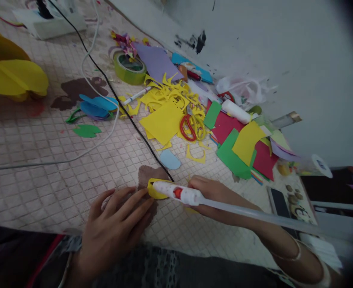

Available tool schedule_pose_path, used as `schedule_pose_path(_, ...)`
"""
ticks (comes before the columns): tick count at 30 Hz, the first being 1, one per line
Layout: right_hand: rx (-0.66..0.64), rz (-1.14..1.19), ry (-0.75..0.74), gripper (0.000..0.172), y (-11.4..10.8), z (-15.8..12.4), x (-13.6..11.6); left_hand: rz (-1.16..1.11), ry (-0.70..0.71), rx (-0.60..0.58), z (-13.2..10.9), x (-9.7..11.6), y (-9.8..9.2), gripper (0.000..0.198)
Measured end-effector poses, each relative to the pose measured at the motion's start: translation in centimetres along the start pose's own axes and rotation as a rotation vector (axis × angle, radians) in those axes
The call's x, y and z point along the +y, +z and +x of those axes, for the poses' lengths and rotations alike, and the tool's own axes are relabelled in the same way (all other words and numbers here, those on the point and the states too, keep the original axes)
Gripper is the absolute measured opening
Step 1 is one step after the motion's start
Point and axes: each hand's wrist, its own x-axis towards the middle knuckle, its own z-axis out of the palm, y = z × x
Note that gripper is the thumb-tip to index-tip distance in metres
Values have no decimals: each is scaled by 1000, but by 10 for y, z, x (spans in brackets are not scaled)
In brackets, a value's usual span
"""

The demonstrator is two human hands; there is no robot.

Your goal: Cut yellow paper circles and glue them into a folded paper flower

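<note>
The left hand [116, 224] and right hand [212, 196] are apart, one on each side of a white glue gun [176, 192] with red marks. The right hand's fingers wrap around its body, and a long, translucent glue stick [239, 210] runs from it across the right forearm. The left fingertips [145, 202] rest on a curved yellow paper piece [157, 189], which lies under the gun's tip and touches it.

Both hands sit near the mat's [44, 188] soft front edge. The mat is a pale, grid-textured sheet with brown stains, and it stretches well to the left, crossed by a thin grey cable [74, 158]. A black cable [128, 122] runs diagonally to the gun.

Just beyond lie a rounded blue scrap [169, 159] and thin yellow offcuts [196, 154]. Farther on, red-handled scissors [188, 128] sit on a jagged heap of yellow paper [167, 96], beside overlapping green and red sheets [233, 148]. A phone [280, 206] lies at the right. Farthest away are a green tape roll [130, 69], a lilac sheet [155, 60], and a pale wall [269, 52] that bounds the mat.
</note>
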Motion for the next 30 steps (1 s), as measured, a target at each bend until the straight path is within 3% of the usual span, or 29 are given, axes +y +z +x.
schedule_pose_path(5,-76,-37,-91,15,-3,-7,1,-39,-66,3,2,3,-1,22)
schedule_pose_path(11,33,-7,5,17,-1,-6,7,-101,-115,23,6,6,-4,21)
schedule_pose_path(17,-39,-28,-79,11,0,-4,7,-84,-90,-15,5,3,-3,22)
schedule_pose_path(23,24,-16,-21,15,0,-3,8,-60,-72,-18,3,2,-2,24)
schedule_pose_path(27,-66,-33,-115,11,0,-2,4,-55,-63,-27,6,3,-4,22)
schedule_pose_path(30,-97,-29,-86,15,-4,-11,8,-76,-92,-4,7,4,-4,21)
